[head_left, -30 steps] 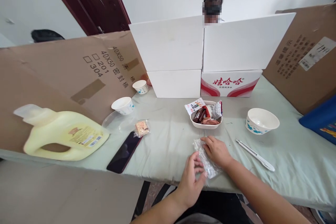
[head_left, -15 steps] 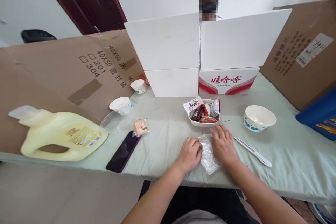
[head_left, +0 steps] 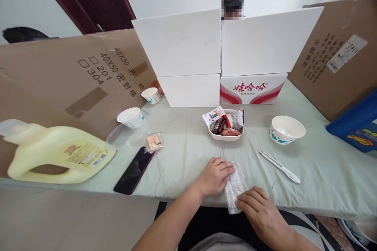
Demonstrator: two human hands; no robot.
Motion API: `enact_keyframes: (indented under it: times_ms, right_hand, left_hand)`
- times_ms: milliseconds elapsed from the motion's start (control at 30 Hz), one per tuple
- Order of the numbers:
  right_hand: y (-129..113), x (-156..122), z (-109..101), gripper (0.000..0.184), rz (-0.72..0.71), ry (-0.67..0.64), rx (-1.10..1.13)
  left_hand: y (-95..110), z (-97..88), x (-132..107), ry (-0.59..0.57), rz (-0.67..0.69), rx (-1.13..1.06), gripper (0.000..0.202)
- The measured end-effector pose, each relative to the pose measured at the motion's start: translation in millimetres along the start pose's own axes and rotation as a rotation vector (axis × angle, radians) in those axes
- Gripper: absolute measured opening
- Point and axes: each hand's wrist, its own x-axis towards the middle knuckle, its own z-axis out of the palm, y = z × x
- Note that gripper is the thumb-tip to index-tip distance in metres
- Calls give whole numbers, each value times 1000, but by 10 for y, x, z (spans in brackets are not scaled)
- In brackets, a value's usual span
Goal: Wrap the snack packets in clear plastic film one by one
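A worktop point(head_left: 182, 153) draped in pale green cloth fills the room's middle, walled round with brown cardboard sheets point(head_left: 73, 74) and stacked white boxes point(head_left: 188, 59), one of them a red-printed carton point(head_left: 253, 88); a person's dark hair shows above the boxes. At the near edge lies a clear plastic wrapper point(head_left: 234, 190), crinkled and flat on the cloth, its lower end hanging just over the rim. The left hand point(head_left: 214, 176) rests on the wrapper's upper left side, fingers loosely curled and pressing down on it rather than gripping. The right hand point(head_left: 260, 211) lies palm down at the wrapper's lower right corner, fingers spread and flat, fingertips touching the plastic, clamped on nothing. Just beyond the hands sits a white bowl of snack packets point(head_left: 225, 125), and to its right an empty patterned bowl point(head_left: 287, 129). A white pen point(head_left: 279, 166) lies slantwise between that bowl and the edge. Over to the left are a dark phone point(head_left: 134, 170), a small wrapped biscuit point(head_left: 153, 142), two paper cups point(head_left: 130, 117) and a yellow jug point(head_left: 59, 155) lying on its side.
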Motion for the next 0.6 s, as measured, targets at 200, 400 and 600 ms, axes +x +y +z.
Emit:
enact_keyframes:
  times_ms: [200, 400, 600]
  right_hand:
    - [175, 322, -72, 33, 124, -39, 138]
    - [531, 713, 129, 23, 247, -79, -118]
    - [595, 738, 311, 20, 231, -15, -184]
  left_hand:
    - [-68, -4, -32, 86, -31, -111, 63]
    - [-156, 88, -60, 146, -45, -189, 80]
    - [-103, 17, -38, 248, -109, -276, 40]
